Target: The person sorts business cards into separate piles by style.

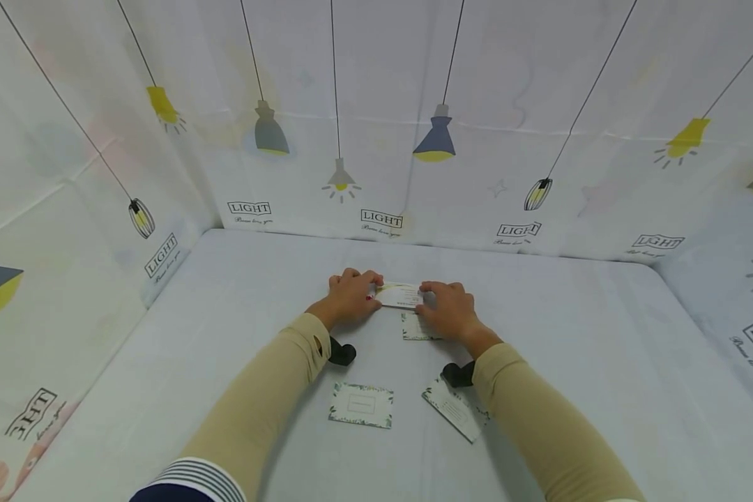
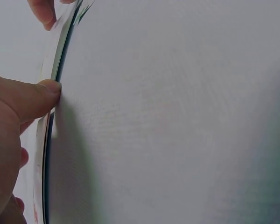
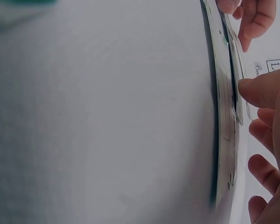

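Note:
In the head view, a small stack of white cards [image 1: 399, 296] with a yellow pattern and fine print sits between both hands. My left hand [image 1: 350, 296] pinches its left end, and my right hand [image 1: 452, 310] holds the right end. The left wrist view has the left thumb [image 2: 49, 92] against the near edge of the cards. In the right wrist view the right thumb [image 3: 252, 91] meets the edge of the upper cards. Just below the stack lies a leaf-bordered card [image 1: 416, 328], partly covered by the right hand.
Closer to me, another leaf-bordered card [image 1: 360, 405] lies flat on the white-covered table [image 1: 238, 390]. A tilted leaf-bordered card [image 1: 454, 410] is partly under the right sleeve. Behind stands a white curtain [image 1: 376, 188] printed with lamps.

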The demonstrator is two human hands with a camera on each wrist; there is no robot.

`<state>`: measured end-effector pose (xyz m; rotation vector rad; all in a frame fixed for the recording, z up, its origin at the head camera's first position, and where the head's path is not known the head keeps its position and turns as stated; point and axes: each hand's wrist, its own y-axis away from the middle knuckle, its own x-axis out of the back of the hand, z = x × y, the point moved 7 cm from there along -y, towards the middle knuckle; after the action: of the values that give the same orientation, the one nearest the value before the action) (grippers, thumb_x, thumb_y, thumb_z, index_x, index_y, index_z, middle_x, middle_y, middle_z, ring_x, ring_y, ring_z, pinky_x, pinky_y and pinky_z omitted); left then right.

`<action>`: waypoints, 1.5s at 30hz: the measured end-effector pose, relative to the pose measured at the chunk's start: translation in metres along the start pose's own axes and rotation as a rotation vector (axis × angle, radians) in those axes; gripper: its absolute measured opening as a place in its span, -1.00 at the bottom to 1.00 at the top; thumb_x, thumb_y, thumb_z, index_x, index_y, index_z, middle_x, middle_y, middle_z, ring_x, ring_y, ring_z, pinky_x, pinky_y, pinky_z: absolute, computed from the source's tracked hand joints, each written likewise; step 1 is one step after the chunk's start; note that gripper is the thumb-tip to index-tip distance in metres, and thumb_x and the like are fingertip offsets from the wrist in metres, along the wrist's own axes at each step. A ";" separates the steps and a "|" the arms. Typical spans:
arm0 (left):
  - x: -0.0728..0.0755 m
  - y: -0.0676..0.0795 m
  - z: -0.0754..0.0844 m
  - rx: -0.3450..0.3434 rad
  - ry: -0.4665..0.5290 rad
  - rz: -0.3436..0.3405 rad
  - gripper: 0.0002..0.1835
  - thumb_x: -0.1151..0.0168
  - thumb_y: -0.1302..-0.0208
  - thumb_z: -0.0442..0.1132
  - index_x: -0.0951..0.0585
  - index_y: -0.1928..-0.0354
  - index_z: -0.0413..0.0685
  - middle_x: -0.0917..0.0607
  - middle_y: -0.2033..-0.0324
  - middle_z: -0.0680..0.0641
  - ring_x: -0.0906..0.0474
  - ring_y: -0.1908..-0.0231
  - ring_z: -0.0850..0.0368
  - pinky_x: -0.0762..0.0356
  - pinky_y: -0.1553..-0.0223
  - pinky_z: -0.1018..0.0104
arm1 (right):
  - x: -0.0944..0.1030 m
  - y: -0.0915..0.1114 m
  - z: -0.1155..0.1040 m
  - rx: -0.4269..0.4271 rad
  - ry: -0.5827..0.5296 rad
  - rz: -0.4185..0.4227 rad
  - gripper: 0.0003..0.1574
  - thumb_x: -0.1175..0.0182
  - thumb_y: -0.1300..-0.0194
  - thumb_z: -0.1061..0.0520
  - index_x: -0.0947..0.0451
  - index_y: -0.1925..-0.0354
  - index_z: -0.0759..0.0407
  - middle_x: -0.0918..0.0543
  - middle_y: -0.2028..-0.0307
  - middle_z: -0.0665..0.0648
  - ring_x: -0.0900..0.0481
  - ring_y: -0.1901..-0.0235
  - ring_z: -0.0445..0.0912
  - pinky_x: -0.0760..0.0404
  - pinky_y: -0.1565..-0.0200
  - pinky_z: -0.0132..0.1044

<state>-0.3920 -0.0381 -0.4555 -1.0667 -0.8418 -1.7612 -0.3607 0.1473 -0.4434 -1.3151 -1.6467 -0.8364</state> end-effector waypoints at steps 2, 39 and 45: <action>-0.001 -0.001 0.000 -0.001 -0.006 -0.004 -0.55 -0.26 -0.38 0.03 -0.45 -0.25 0.17 -0.46 -0.28 0.02 -0.16 -0.33 -0.08 -0.01 -0.20 -0.08 | 0.001 0.000 0.000 -0.003 0.006 -0.004 -0.38 -0.19 -0.41 -0.03 -0.45 -0.33 0.18 -0.51 -0.27 0.25 -0.28 -0.27 0.27 -0.20 -0.19 0.24; 0.001 -0.002 0.002 0.020 0.021 -0.025 -0.52 -0.28 -0.37 0.00 -0.43 -0.26 0.16 -0.46 -0.23 -0.05 -0.16 -0.32 -0.08 0.00 -0.23 -0.09 | -0.002 0.001 0.003 -0.040 -0.002 -0.053 -0.32 -0.16 -0.42 -0.04 -0.37 -0.40 0.17 -0.42 -0.35 0.24 -0.25 -0.30 0.28 -0.18 -0.21 0.23; 0.005 0.001 0.004 0.008 0.077 -0.002 -0.49 -0.29 -0.36 0.01 -0.42 -0.30 0.15 -0.46 -0.28 -0.05 -0.13 -0.36 -0.09 0.01 -0.22 -0.11 | 0.004 0.004 0.010 -0.053 -0.016 -0.038 -0.31 -0.15 -0.42 -0.05 -0.36 -0.41 0.16 -0.42 -0.34 0.28 -0.26 -0.30 0.29 -0.16 -0.23 0.27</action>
<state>-0.3908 -0.0367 -0.4494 -0.9864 -0.8021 -1.7872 -0.3595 0.1584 -0.4441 -1.3336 -1.6772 -0.9000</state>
